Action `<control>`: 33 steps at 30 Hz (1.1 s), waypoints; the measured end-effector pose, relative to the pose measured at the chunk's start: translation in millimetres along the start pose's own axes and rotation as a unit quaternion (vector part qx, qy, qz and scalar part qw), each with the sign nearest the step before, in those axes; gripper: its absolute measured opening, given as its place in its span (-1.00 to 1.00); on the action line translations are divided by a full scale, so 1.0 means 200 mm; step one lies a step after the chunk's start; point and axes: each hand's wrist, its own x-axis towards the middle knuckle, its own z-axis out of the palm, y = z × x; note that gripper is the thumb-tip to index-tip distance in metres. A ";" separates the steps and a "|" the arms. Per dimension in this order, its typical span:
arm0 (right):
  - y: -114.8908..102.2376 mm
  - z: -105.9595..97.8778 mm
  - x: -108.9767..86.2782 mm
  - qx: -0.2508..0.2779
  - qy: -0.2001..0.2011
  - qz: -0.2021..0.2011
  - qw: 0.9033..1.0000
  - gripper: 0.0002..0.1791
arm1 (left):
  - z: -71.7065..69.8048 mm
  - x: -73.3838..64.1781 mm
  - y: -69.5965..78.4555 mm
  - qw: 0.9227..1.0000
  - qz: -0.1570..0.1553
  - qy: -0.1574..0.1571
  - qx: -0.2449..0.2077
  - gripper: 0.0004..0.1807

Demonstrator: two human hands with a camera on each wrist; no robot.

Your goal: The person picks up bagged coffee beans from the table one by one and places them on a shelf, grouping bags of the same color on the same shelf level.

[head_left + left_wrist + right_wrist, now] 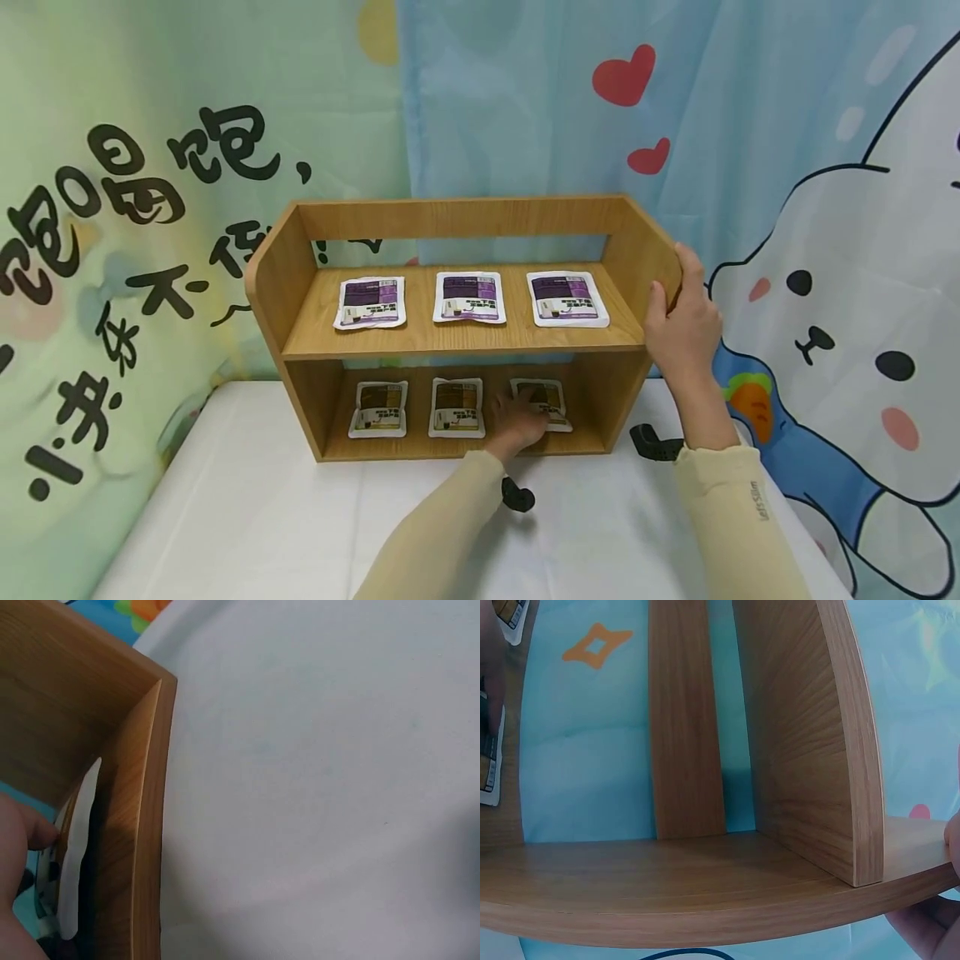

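A two-tier wooden shelf (457,350) stands on the white table. My right hand (684,321) grips the front edge of its right side panel, thumb on the inner side. In the right wrist view, parts of that hand (924,930) show at the panel's edge. My left hand (519,423) reaches into the lower tier, its fingers spread over the rightmost dark-and-gold packet (555,400), which sits slightly turned. The left wrist view shows a fingertip touching the printed side of that white-edged packet (79,855). Part of the packet is hidden by the hand.
Two more dark-and-gold packets, one left (378,410) and one middle (456,408), lie on the lower tier. Three purple-and-white packets (470,298) lie on the upper tier. Printed curtains (510,108) hang behind. White cloth (247,508) covers the table.
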 end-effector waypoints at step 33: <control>0.05 -0.02 -0.03 0.036 -0.057 0.025 0.997 -0.30 | -0.46 -0.39 -0.29 0.983 0.170 0.038 0.065 -0.57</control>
